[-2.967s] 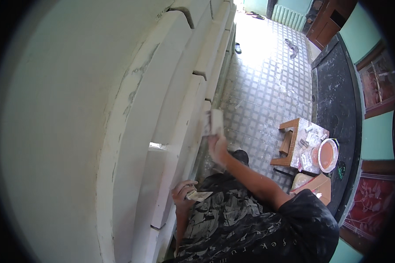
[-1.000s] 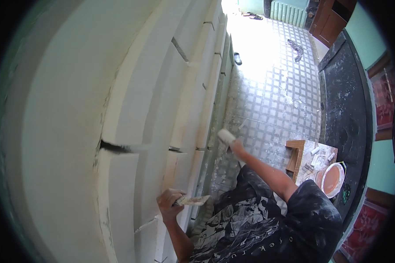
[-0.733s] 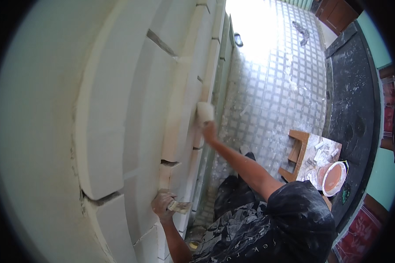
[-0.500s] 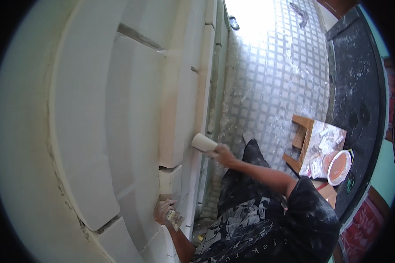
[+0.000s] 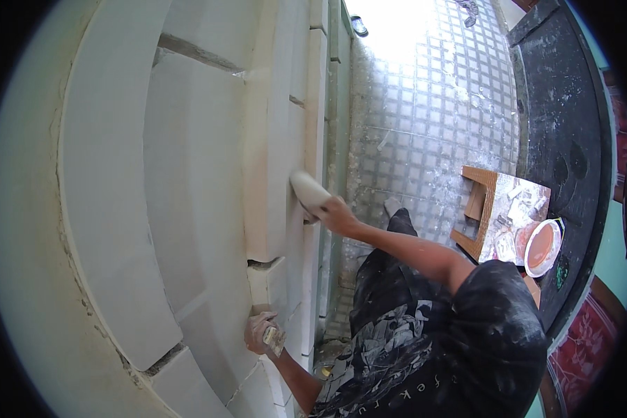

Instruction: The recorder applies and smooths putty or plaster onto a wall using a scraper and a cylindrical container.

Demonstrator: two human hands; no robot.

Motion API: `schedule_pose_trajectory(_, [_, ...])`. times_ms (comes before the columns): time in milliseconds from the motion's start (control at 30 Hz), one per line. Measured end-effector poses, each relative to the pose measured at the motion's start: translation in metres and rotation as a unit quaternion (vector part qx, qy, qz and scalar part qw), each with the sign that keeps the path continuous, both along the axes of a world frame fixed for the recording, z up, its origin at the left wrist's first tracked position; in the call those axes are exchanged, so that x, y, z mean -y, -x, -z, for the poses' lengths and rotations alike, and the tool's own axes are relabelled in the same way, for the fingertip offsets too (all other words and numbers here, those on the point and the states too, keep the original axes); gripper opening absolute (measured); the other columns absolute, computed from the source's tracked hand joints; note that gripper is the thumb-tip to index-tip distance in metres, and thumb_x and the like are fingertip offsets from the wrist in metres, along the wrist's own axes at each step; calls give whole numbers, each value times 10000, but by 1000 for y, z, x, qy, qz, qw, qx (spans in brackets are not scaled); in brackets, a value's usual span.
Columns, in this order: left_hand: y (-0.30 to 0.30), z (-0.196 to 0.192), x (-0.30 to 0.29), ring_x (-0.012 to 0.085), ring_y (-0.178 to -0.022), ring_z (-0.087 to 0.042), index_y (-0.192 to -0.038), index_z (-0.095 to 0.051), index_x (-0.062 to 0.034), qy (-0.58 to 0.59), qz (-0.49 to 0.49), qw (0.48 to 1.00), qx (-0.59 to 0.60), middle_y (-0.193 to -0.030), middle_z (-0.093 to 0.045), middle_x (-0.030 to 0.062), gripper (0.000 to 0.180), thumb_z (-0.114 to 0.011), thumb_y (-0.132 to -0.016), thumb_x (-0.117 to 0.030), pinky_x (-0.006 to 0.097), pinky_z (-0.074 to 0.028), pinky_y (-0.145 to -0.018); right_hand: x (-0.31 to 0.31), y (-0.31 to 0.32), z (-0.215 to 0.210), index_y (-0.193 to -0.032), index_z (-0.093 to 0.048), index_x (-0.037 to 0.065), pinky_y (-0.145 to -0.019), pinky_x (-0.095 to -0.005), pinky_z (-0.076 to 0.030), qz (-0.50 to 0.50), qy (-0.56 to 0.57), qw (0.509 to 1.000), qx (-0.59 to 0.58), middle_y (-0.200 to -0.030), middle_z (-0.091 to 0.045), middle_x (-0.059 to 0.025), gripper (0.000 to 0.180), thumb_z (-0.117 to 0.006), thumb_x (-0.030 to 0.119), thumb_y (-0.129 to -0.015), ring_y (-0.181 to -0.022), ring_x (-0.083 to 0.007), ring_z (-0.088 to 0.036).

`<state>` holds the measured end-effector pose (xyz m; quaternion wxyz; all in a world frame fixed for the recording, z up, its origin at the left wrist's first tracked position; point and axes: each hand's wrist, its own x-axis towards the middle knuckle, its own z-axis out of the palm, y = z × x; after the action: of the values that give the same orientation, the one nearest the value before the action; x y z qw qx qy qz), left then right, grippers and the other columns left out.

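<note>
My right hand (image 5: 340,216) is closed around a broad white tool (image 5: 309,191), blurred by motion and possibly a putty spreader. The tool is against or just in front of a pale stepped wall molding (image 5: 265,167); contact is unclear. Lower down, whitened with dried residue, my left hand (image 5: 260,333) rests by a lower wall block (image 5: 267,287). Its fingers are curled around a small, pale, putty-smeared piece (image 5: 274,340), whose kind I cannot make out. Dark gaps show between some of the molding's sections.
At the right, a brown wicker-patterned stool (image 5: 490,216) bears scraps and a white tub (image 5: 542,249) of orange-brown material. Beyond it runs a black, dusty ledge (image 5: 568,132). Dust marks the tiled floor (image 5: 425,125); a dark shoe (image 5: 359,26) lies at the far end.
My right hand has moved up and slightly left along the molding with the white tool, which has tilted. My left hand stays nearly in place. The whole view has shifted slightly.
</note>
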<state>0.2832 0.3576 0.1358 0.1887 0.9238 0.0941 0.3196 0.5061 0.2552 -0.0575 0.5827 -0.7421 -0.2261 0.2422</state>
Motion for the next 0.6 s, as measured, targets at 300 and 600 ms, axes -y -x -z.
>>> schedule_pose_trajectory(300, [-16,-6,6,220,-569,-610,-754,-476,-73,-12,-12,1000,1,-661,-630,79,138,-585,-749,11,300,-497,-554,63,-45,15,-939,-617,-58,-628,-303,-473,185,-44,977,-94,-751,-658,-100,238,-597,158,-839,-677,-109,-576])
schedule_pose_trajectory(600, [-9,-4,8,223,-645,-608,-761,-535,-93,-1,-60,997,-54,-743,-639,48,201,-654,-616,-164,334,-479,-598,-44,-167,10,-731,-546,-4,-587,-425,-397,443,12,891,96,-667,-550,-169,228,-660,189,-767,-617,-344,-523])
